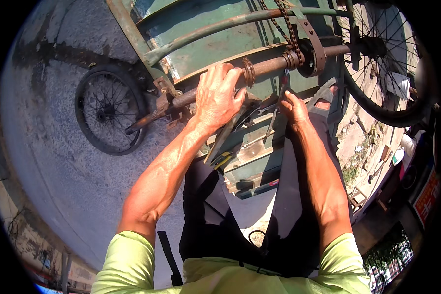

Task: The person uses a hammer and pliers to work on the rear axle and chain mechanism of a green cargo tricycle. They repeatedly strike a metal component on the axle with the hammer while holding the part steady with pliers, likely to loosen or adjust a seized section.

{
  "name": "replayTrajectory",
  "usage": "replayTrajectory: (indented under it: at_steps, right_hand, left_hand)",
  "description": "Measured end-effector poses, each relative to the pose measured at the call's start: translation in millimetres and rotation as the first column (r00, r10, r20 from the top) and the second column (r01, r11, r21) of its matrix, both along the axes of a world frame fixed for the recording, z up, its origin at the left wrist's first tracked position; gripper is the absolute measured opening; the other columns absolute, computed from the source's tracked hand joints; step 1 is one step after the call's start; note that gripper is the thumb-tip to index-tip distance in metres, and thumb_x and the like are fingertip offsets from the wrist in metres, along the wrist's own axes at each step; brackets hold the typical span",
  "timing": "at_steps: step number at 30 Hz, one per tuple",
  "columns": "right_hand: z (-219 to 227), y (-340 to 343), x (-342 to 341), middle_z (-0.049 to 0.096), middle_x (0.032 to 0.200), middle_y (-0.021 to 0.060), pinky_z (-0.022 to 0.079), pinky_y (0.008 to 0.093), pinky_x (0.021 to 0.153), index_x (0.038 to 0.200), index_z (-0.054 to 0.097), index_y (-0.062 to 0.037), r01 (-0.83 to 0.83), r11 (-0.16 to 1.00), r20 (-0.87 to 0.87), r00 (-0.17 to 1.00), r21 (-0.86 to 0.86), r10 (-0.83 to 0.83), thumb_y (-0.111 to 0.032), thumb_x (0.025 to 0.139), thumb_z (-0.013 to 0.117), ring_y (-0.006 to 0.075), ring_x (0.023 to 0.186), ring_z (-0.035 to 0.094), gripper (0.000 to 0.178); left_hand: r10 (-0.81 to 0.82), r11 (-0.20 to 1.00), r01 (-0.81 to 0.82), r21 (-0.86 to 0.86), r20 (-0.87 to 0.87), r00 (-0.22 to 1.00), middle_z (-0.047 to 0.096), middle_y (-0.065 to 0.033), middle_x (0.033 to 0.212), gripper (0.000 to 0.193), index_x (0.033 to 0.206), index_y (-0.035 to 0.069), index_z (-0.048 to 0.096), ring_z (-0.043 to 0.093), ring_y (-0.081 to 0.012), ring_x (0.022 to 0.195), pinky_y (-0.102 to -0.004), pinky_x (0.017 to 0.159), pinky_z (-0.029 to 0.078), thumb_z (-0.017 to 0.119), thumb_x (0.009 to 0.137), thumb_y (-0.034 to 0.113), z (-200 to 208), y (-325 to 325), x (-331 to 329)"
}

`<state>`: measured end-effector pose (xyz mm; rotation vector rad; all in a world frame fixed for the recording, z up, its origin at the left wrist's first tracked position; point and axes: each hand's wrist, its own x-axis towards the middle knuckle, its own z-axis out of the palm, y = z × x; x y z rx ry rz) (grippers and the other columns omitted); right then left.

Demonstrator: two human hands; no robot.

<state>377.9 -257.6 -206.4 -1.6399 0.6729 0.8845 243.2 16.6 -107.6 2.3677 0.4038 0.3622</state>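
A rusty axle (269, 65) crosses the underside of a green metal cart frame (210, 51). My left hand (218, 95) is closed over the axle, just left of a small toothed sprocket (248, 72). My right hand (295, 108) pinches a slim tool (282, 88) with red on it. The tool's upper end points toward the axle near the chain; its exact kind is unclear. A rusty chain (291, 32) runs up from the axle beside a curved brown bracket (317, 51). Beneath my hands, yellow-handled pliers (223, 160) rest on the frame.
A loose spoked wheel (108, 110) lies on the concrete at left. Another spoked wheel (377, 105) sits on the axle's right end. My sandalled foot (322, 98) is against the frame, right of my right hand. A white container (398, 84) stands behind the right wheel.
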Motion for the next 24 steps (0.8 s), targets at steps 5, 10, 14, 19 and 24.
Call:
replayTrajectory:
  at_steps: [5, 10, 14, 19, 24]
  right_hand:
    - [9.0, -10.7, -29.1, 0.067, 0.122, 0.0088, 0.053, 0.0385, 0.091, 0.144, 0.049, -0.0021, -0.072, 0.997, -0.007, 0.997, 0.022, 0.072, -0.027, 0.093, 0.073, 0.0204, 0.105, 0.066, 0.062]
    - [14.8, -16.6, -64.8, 0.070, 0.109, 0.0064, 0.054, 0.0277, 0.074, 0.135, 0.060, 0.0017, -0.168, 0.985, 0.023, 0.985, -0.031, 0.169, -0.024, 0.096, 0.068, 0.0137, 0.090, 0.068, 0.047]
    - [17.4, -10.3, -92.2, 0.072, 0.106, 0.0052, 0.055, 0.0268, 0.073, 0.132, 0.063, -0.0010, -0.285, 0.956, -0.067, 0.957, -0.061, 0.281, -0.022, 0.099, 0.063, 0.0123, 0.088, 0.068, 0.039]
    - [28.6, 15.6, -113.0, 0.071, 0.104, 0.0056, 0.052, 0.0240, 0.070, 0.132, 0.062, 0.0003, -0.372, 0.928, -0.129, 0.919, 0.026, 0.372, -0.019, 0.100, 0.062, 0.0104, 0.084, 0.067, 0.037]
    - [32.4, 27.1, -112.9, 0.072, 0.101, 0.0064, 0.052, 0.0231, 0.067, 0.131, 0.062, 0.0012, -0.318, 0.948, -0.057, 0.946, 0.026, 0.319, -0.015, 0.101, 0.060, 0.0097, 0.080, 0.067, 0.034]
  left_hand:
    - [0.017, 0.961, -0.051, -0.273, -0.127, 0.992, 0.063, -0.0152, 0.109, 0.035, 0.107, 0.003, 0.066, 0.060, -0.0354, 0.105, -0.0447, 0.090, 0.049, 0.080, 0.076, 0.010, -9.2, -55.1, -86.1]
    - [0.091, 0.905, -0.272, -0.327, -0.474, 0.876, 0.065, -0.0159, 0.113, 0.036, 0.113, 0.003, 0.066, 0.062, -0.0362, 0.109, -0.0450, 0.094, 0.050, 0.078, 0.083, 0.018, -64.3, -86.6, -134.4]
    - [0.052, 0.933, -0.262, -0.247, -0.626, 0.778, 0.068, -0.0195, 0.109, 0.039, 0.113, 0.003, 0.065, 0.064, -0.0372, 0.108, -0.0455, 0.093, 0.050, 0.077, 0.085, 0.027, -73.2, -89.5, -103.3]
    - [-0.052, 0.959, -0.171, -0.225, -0.734, 0.677, 0.070, -0.0241, 0.102, 0.036, 0.104, 0.001, 0.065, 0.068, -0.0410, 0.100, -0.0492, 0.085, 0.053, 0.076, 0.085, 0.030, -89.4, -91.2, -90.5]
    - [-0.013, 0.709, -0.492, -0.506, -0.706, 0.708, 0.071, -0.0239, 0.102, 0.037, 0.111, 0.004, 0.061, 0.068, -0.0447, 0.100, -0.0501, 0.086, 0.053, 0.074, 0.082, 0.022, -70.8, -86.1, -96.0]
